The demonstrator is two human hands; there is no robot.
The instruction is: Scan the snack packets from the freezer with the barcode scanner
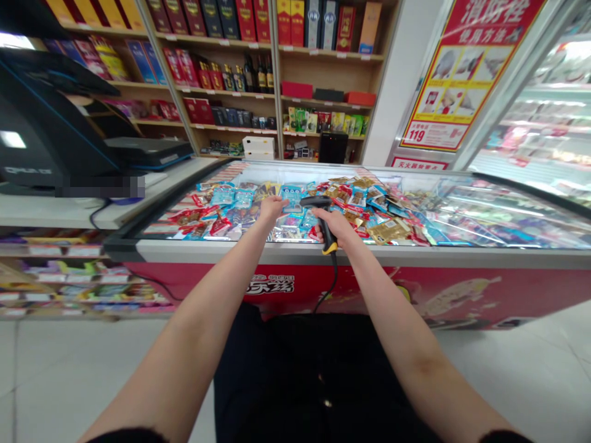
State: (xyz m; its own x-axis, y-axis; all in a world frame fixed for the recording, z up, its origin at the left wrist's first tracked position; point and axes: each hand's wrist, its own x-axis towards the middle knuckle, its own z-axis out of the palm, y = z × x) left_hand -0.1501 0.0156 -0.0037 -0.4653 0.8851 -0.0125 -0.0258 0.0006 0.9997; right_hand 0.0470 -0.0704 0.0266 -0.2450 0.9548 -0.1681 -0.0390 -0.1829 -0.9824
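My right hand [336, 226] is closed round the handle of a black barcode scanner [319, 211] with a yellow base; its cable hangs down in front of the freezer. The scanner head sits above the packets. My left hand [271, 208] reaches over the glass-topped chest freezer [295, 251], fingers pinched on a light blue ice-cream packet [292, 201] among several colourful wrapped packets. The two hands are close together near the freezer's front middle.
A black till screen [41, 123] stands on a white counter [50, 212] at the left, with snack racks below. Wooden shelves [277, 92] of boxes and bottles line the back wall. A red poster [462, 74] and an upright fridge [549, 111] stand at the right.
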